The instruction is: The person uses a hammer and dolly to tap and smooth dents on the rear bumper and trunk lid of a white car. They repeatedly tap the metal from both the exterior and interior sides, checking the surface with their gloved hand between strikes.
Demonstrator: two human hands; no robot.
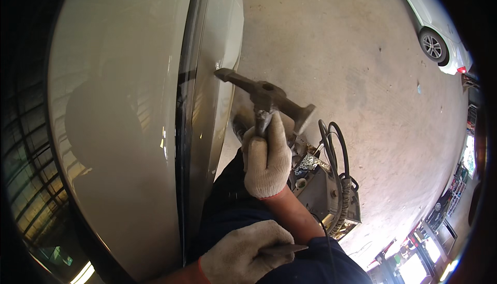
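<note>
My right hand (268,162), in a white knit glove, is wrapped round the handle of a body hammer (272,97), close under its head. The head has a flattened pick end to the left and a round face to the right. The pick end is close to the edge of a pale car panel (220,40); I cannot tell whether they touch. Lower down, my gloved left hand (246,253) is closed on a flat, pointed metal piece (284,250), held in front of my dark clothing. Its other end is hidden in the glove.
The car's glossy pale body (119,40) fills the left side, with a dark trim strip (181,191) along it. Beside my right arm stands a metal tool cart (323,193) with looped black cables (346,180). Another white car (429,4) is parked across the concrete floor (331,30).
</note>
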